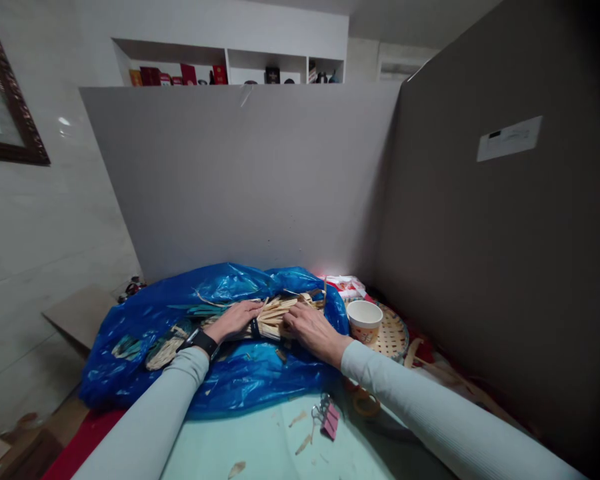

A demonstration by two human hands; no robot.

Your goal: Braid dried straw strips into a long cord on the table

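Observation:
A bundle of pale dried plant strips, like straw or husk (273, 330), lies in an opened blue plastic bag (230, 387). A dark band ties it near the middle. My left hand (234, 320), with a black watch at the wrist, lies over the bundle's left part, its fingers close together and curved onto it. Across the right part, my right hand (313, 328) has its fingers curled into the strips; its fingertips are partly hidden. Left of my left hand, another pale bundle (165, 348) and some blue-green strips (205, 311) lie in the bag.
To the right, a paper cup (365, 321) stands on a round woven tray (395, 333). A pink binder clip (330, 421) and a tape roll (365, 403) lie nearer, among scraps on the pale green table surface (265, 447). Grey panels (250, 180) rise behind and right.

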